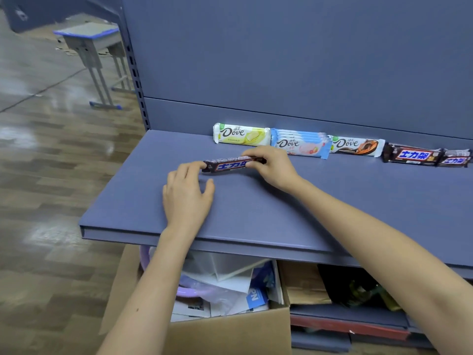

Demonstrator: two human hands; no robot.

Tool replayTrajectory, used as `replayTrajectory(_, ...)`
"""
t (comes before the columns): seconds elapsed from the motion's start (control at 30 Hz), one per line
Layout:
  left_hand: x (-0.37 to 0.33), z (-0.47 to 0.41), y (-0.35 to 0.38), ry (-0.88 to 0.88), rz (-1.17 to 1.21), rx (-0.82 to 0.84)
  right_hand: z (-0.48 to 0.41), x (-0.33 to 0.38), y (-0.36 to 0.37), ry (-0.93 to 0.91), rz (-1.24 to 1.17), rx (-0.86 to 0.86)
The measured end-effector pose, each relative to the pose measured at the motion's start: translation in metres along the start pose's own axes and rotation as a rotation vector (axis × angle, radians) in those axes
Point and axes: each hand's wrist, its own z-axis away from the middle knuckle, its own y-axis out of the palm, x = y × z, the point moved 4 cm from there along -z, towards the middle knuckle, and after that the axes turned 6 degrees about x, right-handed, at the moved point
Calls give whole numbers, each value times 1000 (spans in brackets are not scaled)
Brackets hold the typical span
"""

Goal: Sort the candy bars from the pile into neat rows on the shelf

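Bar: The dark candy bar [234, 163] lay between my two hands, just beyond my left fingertips, with its right end inside my right hand's grip.
Long axis: It ran left to right, roughly in line with the row behind it. I could not tell whether it rested on the shelf [256, 221] or sat just above it.
Right hand: My right hand [271, 166] pinched the bar's right end, fingers curled over the top and thumb beneath.
Left hand: My left hand [188, 193] was relaxed and unclenched. Its fingertips touched the bar's left end and its thumb was spread clear, gripping nothing.
Row beyond: Just past my right hand stood a yellow bar [242, 134], a pink-and-blue stack [299, 144] and a dark-swirl bar [357, 147], set end to end against the back panel.
Matching bars: Two dark bars like mine [412, 156] lay well off to the right of my right hand, closing that row.
Coming move: I judged the bar belonged with those, so it had to travel rightward. My right hand was the nearer one and already held it.
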Motion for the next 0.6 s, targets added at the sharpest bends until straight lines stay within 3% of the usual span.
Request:
replayTrajectory(0.27, -89, -11, 75, 51, 353, 300, 73, -58, -71, 195, -121, -2)
replayTrajectory(0.4, -146, -4, 113, 151, 367, 427, 113, -105, -110, 313, -173, 24)
replayTrajectory(0.5, -180, 3, 135, 167, 379, 424, 134, -152, -150, 460, -226, -197)
replayTrajectory(0.6, -206, 4, 150, 136, 410, 383, 147, -203, -186, 534, -10, -313)
